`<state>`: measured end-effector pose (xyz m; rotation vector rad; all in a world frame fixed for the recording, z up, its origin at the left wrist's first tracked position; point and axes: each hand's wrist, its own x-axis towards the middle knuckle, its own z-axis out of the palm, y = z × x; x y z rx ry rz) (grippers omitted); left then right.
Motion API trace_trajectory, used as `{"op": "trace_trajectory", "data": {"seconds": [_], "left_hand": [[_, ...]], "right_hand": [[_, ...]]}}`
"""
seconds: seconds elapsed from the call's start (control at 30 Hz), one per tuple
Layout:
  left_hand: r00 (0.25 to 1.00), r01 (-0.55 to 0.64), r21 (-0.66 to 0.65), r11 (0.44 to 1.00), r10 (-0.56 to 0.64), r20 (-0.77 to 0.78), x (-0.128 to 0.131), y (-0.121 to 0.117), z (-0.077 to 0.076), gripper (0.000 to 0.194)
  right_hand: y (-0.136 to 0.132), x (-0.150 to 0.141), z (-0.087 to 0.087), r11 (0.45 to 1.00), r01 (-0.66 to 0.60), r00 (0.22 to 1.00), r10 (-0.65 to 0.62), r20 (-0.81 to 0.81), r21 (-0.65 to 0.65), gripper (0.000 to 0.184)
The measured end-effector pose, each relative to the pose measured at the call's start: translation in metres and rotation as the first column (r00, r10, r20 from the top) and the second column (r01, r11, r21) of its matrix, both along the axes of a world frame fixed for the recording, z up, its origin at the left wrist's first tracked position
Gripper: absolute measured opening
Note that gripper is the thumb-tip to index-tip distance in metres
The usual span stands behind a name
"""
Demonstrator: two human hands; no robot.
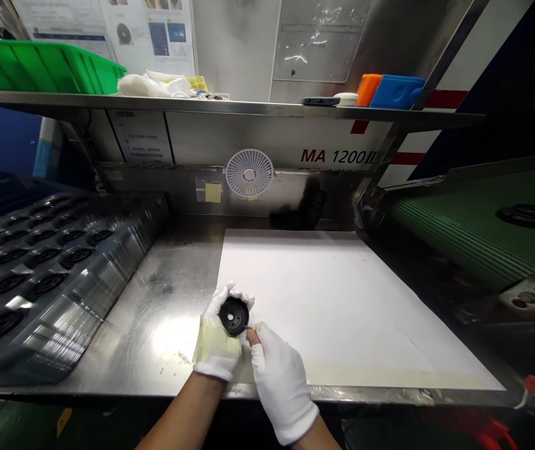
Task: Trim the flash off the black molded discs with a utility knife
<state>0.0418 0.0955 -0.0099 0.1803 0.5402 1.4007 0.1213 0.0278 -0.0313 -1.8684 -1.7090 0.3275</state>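
My left hand (215,334), in a white glove with a yellowish covering over the palm, holds a round black wheel-like part (234,316). The part has a raised rim and a small bright hole at its hub, and its face is turned up toward me. Close against its lower right rim is my right hand (279,375), also in a white glove, with the thumb tip bare. Its thumb and fingers are pinched together around something too small to make out. Both hands are over the near left edge of a white sheet (333,294).
Left on the steel bench (155,294) sits a dark molded tray (103,300) with several black round parts. A green conveyor (459,219) at right carries another black part (527,215). A small fan (249,174) hangs below the shelf (249,107), which bears a green bin (47,67).
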Motion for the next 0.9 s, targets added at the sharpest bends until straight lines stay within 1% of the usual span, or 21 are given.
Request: {"op": "trace_trajectory", "data": {"seconds": [0.07, 0.13, 0.2, 0.27, 0.33, 0.43, 0.53, 0.6, 0.7, 0.8, 0.9], "left_hand": [[0.999, -0.031, -0.014, 0.999, 0.031, 0.007, 0.0, 0.0, 0.0, 0.006], [0.999, -0.044, -0.052, 0.998, 0.045, 0.02, 0.0, 0.002, -0.001, 0.006], [0.999, -0.039, -0.079, 0.996, 0.041, 0.022, -0.002, 0.003, 0.0, 0.006], [0.999, -0.037, -0.076, 0.996, 0.038, 0.01, -0.005, 0.005, 0.0, 0.006], [1.0, -0.028, -0.084, 0.996, 0.027, -0.008, -0.008, 0.004, 0.0, 0.008], [0.999, 0.02, -0.11, 0.994, -0.024, -0.032, -0.01, 0.002, 0.0, 0.017], [0.998, 0.059, -0.098, 0.993, -0.058, 0.008, -0.01, -0.001, 0.0, 0.022], [0.998, 0.042, -0.11, 0.993, -0.037, 0.045, -0.008, -0.001, 0.0, 0.021], [0.998, 0.01, -0.13, 0.992, -0.002, 0.057, -0.005, -0.002, 0.001, 0.019], [0.999, -0.01, -0.138, 0.99, 0.017, 0.048, -0.004, -0.002, 0.001, 0.019], [0.999, -0.024, -0.148, 0.989, 0.027, 0.021, -0.006, -0.002, -0.001, 0.022]], "right_hand": [[0.0, -0.005, 0.0, 1.0, -0.019, 1.0, 0.019, 0.019, 0.006, 0.033], [-0.001, -0.007, 0.001, 0.998, -0.056, 0.998, 0.056, -0.008, 0.011, 0.031], [-0.002, -0.005, 0.002, 0.998, -0.065, 0.993, 0.065, -0.102, 0.002, 0.032], [-0.003, 0.001, 0.005, 0.999, -0.053, 0.976, 0.049, -0.214, -0.014, 0.034], [-0.002, 0.01, 0.008, 0.999, -0.036, 0.962, 0.024, -0.272, -0.037, 0.035], [-0.002, 0.023, 0.01, 0.998, -0.032, 0.973, 0.02, -0.229, -0.049, 0.036], [-0.002, 0.022, 0.009, 1.0, -0.02, 0.984, 0.023, -0.177, 0.018, 0.029], [-0.002, 0.015, 0.007, 0.999, 0.008, 0.984, 0.0, -0.176, 0.043, 0.025], [-0.001, 0.002, 0.003, 0.999, 0.024, 0.987, -0.018, -0.16, 0.036, 0.02], [-0.002, -0.007, 0.001, 0.998, -0.002, 0.997, 0.007, -0.083, 0.058, 0.016], [-0.005, -0.007, 0.005, 0.997, -0.048, 0.998, 0.05, -0.029, 0.055, 0.016]]}}
